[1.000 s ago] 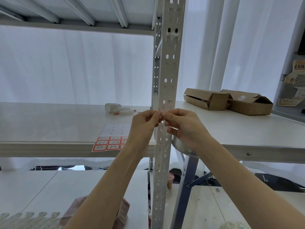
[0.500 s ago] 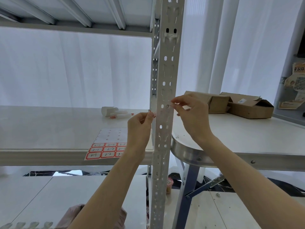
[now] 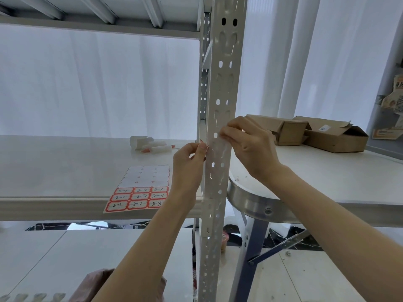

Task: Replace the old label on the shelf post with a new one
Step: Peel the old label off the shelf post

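Two hands work at the perforated white post (image 3: 220,83) of a metal rack, just above the level of the shelf (image 3: 65,168). The right hand (image 3: 253,147) reaches in from the right, its fingers (image 3: 229,132) curled and pinching at the upper edge of a pale label (image 3: 220,146) stuck to the post's front face; whether that edge is lifted cannot be told. The left hand (image 3: 189,162) sits just beside the post's left edge, thumb and forefinger pressed together on a small red-edged scrap (image 3: 206,147), the other fingers folded toward the palm. On the shelf, near the left hand, lies a sheet (image 3: 141,192): its three front rows carry red-bordered labels with handwritten numbers, while the rows behind are blank white. Farther back on the shelf lie a few small white rolls (image 3: 150,146). Right of the post stands a round counter (image 3: 250,202) with a metal rim, bearing two cardboard boxes (image 3: 335,136). White curtains (image 3: 98,83) hang behind
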